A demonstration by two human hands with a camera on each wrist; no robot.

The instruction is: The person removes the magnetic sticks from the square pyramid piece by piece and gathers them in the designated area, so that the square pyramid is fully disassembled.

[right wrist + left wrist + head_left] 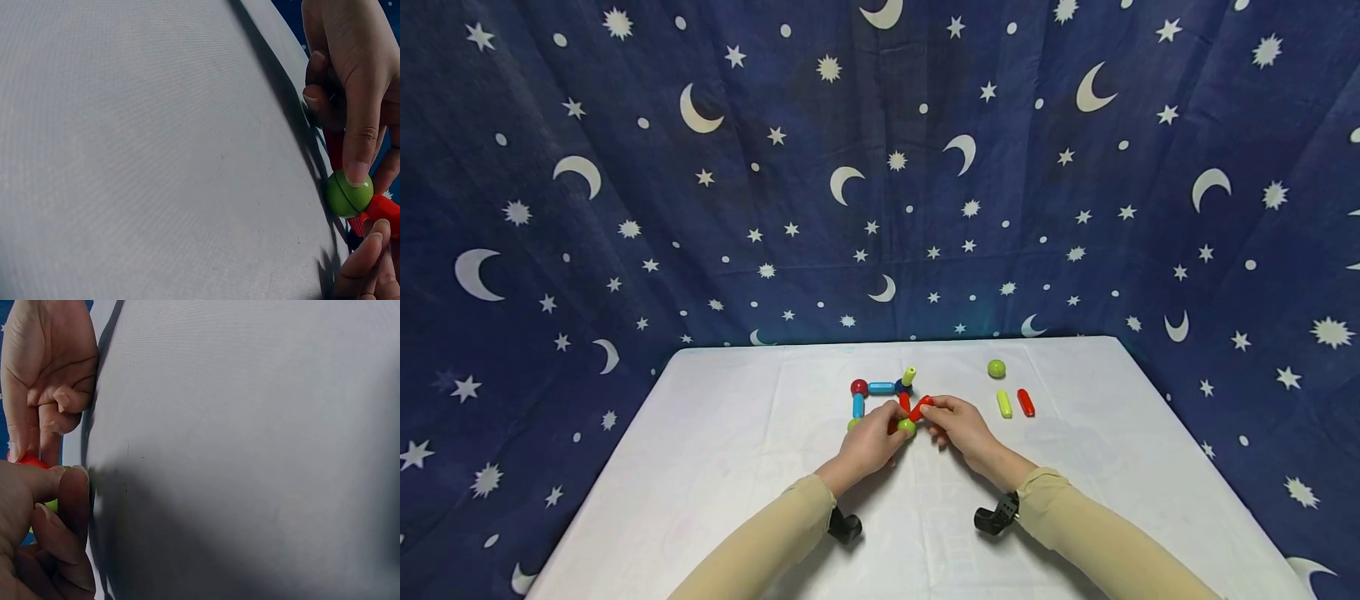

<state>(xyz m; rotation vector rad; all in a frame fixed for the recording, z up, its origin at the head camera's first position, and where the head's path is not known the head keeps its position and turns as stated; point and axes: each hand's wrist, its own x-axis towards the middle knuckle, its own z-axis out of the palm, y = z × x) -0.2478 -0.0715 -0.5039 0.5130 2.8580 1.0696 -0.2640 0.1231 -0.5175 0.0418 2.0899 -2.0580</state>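
On the table lies a frame of balls and rods: a red ball (pixel 859 387), a blue rod (pixel 881 387), a dark blue ball (pixel 903 387) with a yellow-green rod (pixel 909 376) standing up from it, and another blue rod (pixel 858 406). My left hand (pixel 871 439) grips the green ball (pixel 350 194) at the near right corner, thumb on top. A red rod (pixel 905 402) runs from that corner to the dark blue ball. My right hand (pixel 962 429) pinches a second red rod (pixel 920 408), its end against the green ball. Left fingers partly hide another green ball (pixel 852 424).
To the right lie a loose green ball (pixel 996 368), a yellow-green rod (pixel 1004 404) and a red rod (pixel 1026 402). The white table (pixel 737 467) ends at a dark blue curtain (pixel 880 208) with moons and stars.
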